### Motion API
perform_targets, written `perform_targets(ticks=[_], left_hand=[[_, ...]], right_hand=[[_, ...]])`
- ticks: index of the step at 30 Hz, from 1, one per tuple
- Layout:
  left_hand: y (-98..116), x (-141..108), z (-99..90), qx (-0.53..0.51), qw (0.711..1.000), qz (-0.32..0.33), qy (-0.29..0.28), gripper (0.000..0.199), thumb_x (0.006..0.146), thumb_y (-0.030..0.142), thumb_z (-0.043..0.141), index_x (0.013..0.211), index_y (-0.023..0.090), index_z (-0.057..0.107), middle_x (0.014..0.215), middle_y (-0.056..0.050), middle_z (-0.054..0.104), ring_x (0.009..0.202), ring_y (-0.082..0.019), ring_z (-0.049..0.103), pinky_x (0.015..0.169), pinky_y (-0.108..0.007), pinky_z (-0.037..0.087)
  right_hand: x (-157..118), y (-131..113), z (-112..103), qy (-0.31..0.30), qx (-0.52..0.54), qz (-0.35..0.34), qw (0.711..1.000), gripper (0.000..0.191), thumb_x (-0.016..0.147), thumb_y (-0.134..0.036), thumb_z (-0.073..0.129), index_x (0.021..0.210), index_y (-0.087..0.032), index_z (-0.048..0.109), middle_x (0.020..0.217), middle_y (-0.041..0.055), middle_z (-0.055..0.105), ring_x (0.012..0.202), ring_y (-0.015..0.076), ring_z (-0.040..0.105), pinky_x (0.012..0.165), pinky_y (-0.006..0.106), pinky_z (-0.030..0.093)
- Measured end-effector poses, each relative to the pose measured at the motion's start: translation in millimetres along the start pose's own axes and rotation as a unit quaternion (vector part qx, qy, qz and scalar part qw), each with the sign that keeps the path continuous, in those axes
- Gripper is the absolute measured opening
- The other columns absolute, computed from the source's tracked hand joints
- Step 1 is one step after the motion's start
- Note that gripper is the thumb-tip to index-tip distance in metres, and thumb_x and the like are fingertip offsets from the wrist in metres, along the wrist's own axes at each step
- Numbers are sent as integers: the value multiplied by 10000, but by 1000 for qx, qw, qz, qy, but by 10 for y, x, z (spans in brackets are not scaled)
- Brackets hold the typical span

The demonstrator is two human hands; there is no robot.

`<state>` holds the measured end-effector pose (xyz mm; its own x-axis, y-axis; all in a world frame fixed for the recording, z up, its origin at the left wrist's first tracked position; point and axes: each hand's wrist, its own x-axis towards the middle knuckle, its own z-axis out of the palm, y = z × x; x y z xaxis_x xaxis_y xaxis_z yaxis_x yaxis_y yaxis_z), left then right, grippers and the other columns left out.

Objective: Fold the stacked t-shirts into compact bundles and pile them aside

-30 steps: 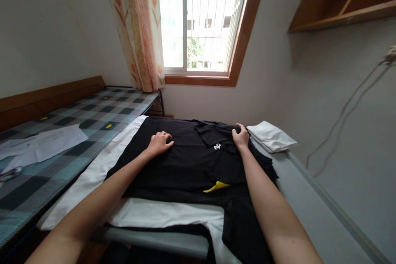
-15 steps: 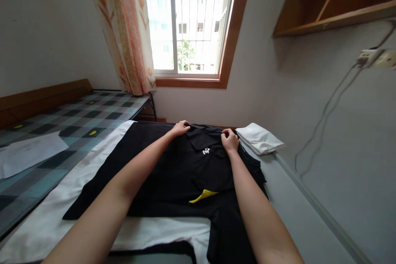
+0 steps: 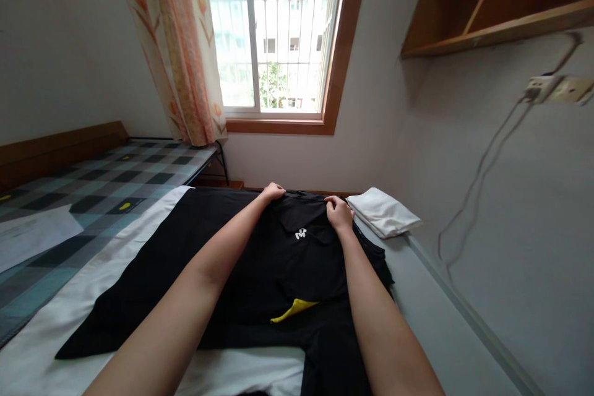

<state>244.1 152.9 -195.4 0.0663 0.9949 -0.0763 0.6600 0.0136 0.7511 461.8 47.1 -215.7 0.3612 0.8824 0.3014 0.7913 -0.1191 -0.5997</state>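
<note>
A black shirt (image 3: 260, 284) with a small white logo and a yellow patch lies spread across a white cloth (image 3: 245, 366). Its far edge is gripped at two places. My left hand (image 3: 273, 191) is closed on that edge near the middle, its fingertips partly hidden. Farther right, my right hand (image 3: 340, 213) pinches the same edge between thumb and fingers. The fabric between both hands is slightly bunched. One sleeve runs toward me beneath my right forearm.
A folded white cloth (image 3: 384, 211) rests just right of my right hand. On the left is a bed with a checked cover (image 3: 153, 164) and a paper sheet (image 3: 39, 236). A wooden shelf (image 3: 501, 25) and a socket (image 3: 541, 88) with hanging cables are on the right wall.
My right hand has shifted slightly left along the shirt's far edge, closer to my left hand. The shirt's lower left corner sits nearer to me, and the whole view has moved a little.
</note>
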Motion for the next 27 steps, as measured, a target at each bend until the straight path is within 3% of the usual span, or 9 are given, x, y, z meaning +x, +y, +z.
perform_targets(ticks=[4,7,11,16,19,22,25,27], left_hand=[[85,-6,-58,-19,1000,-1,-20,160,702,166,696,852,143,749,791,-66,741,763,-175,682,693,-219,515],[93,-30,-92,-34,999,-5,-24,177,743,163,672,901,140,748,779,-51,734,729,-151,668,673,-205,510],[57,-33,-120,-29,999,-25,-29,140,741,180,683,846,107,740,719,-61,709,679,-162,651,618,-222,501],[49,2,-159,-34,998,-33,-46,121,702,204,719,785,118,737,679,-50,694,660,-163,638,590,-225,493],[53,-1,-143,-72,996,-12,-52,212,694,178,716,900,149,754,739,-38,717,670,-154,643,605,-230,506],[34,-17,-60,-123,992,23,-31,351,703,112,675,1046,155,738,853,-49,737,749,-144,661,681,-228,528],[-5,-20,43,-156,987,42,-8,419,673,48,659,1078,133,728,883,-56,735,804,-138,667,758,-227,533],[-32,-8,86,-167,985,45,3,452,647,33,667,1086,126,725,838,-49,730,795,-144,669,779,-246,538]], right_hand=[[67,0,-34,-22,25,37,999,240,813,-303,530,917,-252,740,916,51,724,948,266,631,908,421,416],[111,7,-52,-33,76,40,996,300,785,-273,513,973,-224,742,916,65,724,900,249,638,862,397,451],[115,17,-36,-26,79,11,996,379,777,-289,534,1111,-256,711,1063,57,718,1003,255,619,965,464,397],[112,39,-14,-53,39,31,997,296,824,-295,505,990,-269,750,1037,44,724,1061,271,606,1001,494,375],[128,40,-2,-32,36,22,999,410,828,-281,492,1183,-231,692,1213,97,652,1091,277,590,957,452,438],[125,28,30,-37,7,12,999,589,833,-268,483,1418,-203,508,1398,139,513,1192,309,528,971,452,441],[102,19,59,-72,-30,22,997,644,859,-251,449,1498,-189,390,1439,146,476,1261,341,465,1007,485,405],[84,20,66,-74,-40,14,996,623,874,-243,428,1495,-206,395,1434,134,485,1261,339,458,1008,490,396]])
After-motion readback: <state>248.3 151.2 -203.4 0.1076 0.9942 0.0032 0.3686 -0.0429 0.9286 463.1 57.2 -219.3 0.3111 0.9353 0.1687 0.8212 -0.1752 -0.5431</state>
